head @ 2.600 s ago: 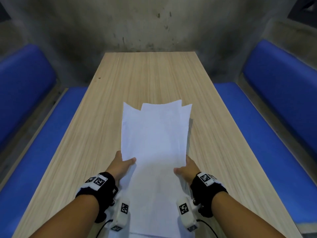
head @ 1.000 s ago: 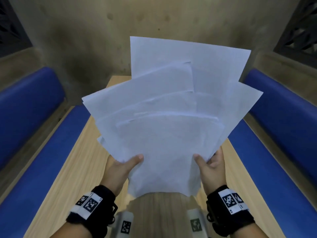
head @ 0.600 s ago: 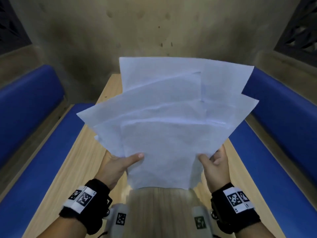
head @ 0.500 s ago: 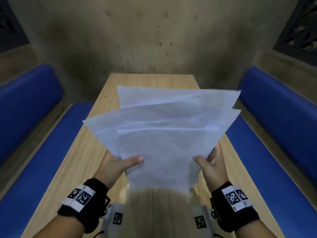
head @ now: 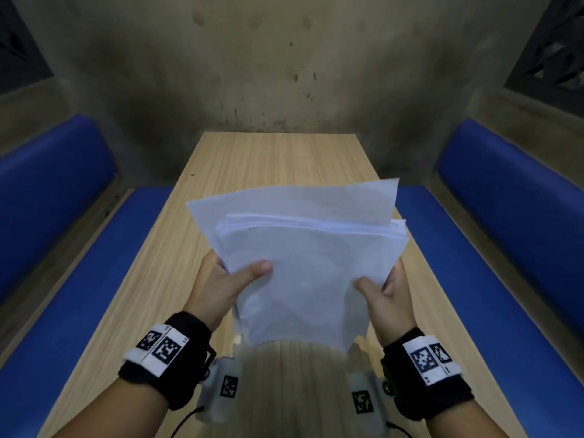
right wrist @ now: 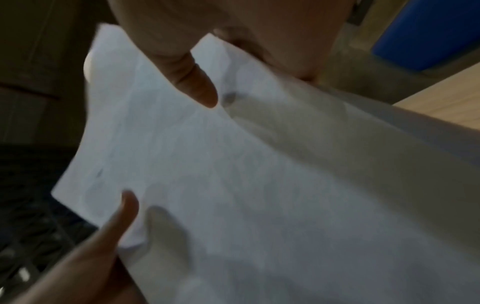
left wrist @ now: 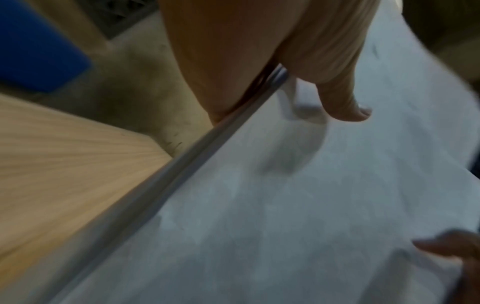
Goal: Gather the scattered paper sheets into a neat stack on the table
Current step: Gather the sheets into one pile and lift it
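While wrist views blur, head shows sheets (head: 303, 267) clear of table (head: 271, 165)

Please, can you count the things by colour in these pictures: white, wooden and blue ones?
White, paper sheets held as one bundle by left hand and right hand: 1 bundle
Wooden, table: 1
Blue, benches: 2
Total: 4

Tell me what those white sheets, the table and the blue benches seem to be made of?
Sheets: thin matte paper, bending limply between both hands. Table: pale wood or wood-look laminate, with straight grain lines; which one is unclear. Benches: smooth blue padded covering with rounded edges, possibly vinyl.
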{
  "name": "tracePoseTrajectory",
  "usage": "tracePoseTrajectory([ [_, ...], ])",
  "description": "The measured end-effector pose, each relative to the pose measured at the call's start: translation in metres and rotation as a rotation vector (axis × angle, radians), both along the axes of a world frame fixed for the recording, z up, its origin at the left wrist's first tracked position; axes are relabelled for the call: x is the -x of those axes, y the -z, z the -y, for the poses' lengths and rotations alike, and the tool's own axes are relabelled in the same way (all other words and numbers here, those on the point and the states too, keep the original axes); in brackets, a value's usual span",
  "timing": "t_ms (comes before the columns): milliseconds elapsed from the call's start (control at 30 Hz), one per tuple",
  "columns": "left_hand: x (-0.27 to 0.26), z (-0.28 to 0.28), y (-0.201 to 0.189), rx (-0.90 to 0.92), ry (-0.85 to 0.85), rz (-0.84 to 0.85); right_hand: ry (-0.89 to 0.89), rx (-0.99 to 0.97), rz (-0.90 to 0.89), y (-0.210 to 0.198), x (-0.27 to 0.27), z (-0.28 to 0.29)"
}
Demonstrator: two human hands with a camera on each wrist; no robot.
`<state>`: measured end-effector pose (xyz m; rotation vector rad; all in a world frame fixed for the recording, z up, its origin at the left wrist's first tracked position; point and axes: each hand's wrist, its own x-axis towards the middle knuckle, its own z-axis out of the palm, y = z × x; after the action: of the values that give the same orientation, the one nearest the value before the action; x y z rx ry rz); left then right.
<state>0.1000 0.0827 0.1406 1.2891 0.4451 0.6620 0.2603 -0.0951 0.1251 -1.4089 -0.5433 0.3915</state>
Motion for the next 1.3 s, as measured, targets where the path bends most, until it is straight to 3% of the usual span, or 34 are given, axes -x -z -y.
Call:
tracePoseTrajectory([
  [67, -0.002, 0.002, -0.005, -0.11, -0.036, -0.029, -0.007, 0.055, 0.02, 0.002, 0.001, 0.0],
  [133, -0.003, 0.005, -0.018, -0.293, -0.235, -0.042, 0.003, 0.067, -0.005, 0.005, 0.001, 0.0],
  [233, -0.001, 0.015, -0.055, -0.878, -0.561, -0.029, 0.006, 0.06, -0.016, 0.007, -0.002, 0.003],
  [300, -0.004, 0.025, -0.084, -1.32, -0.596, -0.133, -0.009, 0.059, -0.013, 0.008, -0.003, 0.004],
  [367, -0.012, 0.036, -0.111, -1.584, -0.421, -0.402, -0.031, 0.05, -0.019, 0.009, -0.004, 0.003],
  [433, -0.026, 0.043, -0.129, -1.643, -0.115, -0.665, -0.032, 0.044, -0.04, 0.01, -0.004, 0.004],
  [600, -0.054, 0.046, -0.135, -1.77, 0.19, -0.828, -0.033, 0.047, -0.032, 0.01, -0.002, 0.006],
  [733, -0.054, 0.041, -0.129, -1.689, 0.171, -0.812, -0.008, 0.054, 0.048, 0.015, -0.004, 0.007],
  [800, -0.042, 0.027, -0.128, -1.614, 0.09, -0.722, 0.129, 0.175, 0.128, 0.029, -0.011, 0.015],
  [900, -0.011, -0.004, -0.124, -1.272, -0.067, -0.54, 0.347, 0.314, -0.141, 0.057, -0.024, 0.036],
  [1000, 0.018, -0.021, -0.107, -0.797, -0.121, -0.347, 0.197, 0.186, -0.437, 0.08, -0.032, 0.048],
  [1067, 0.027, -0.025, -0.078, -0.577, -0.152, -0.287, 0.05, 0.033, -0.488, 0.083, -0.038, 0.046],
  [1200, 0.046, -0.024, -0.012, -0.207, -0.221, -0.266, 0.004, -0.021, -0.279, 0.069, -0.046, 0.032],
  [1300, 0.056, -0.02, 0.015, -0.168, -0.264, -0.267, 0.066, -0.067, -0.187, 0.061, -0.043, 0.023],
])
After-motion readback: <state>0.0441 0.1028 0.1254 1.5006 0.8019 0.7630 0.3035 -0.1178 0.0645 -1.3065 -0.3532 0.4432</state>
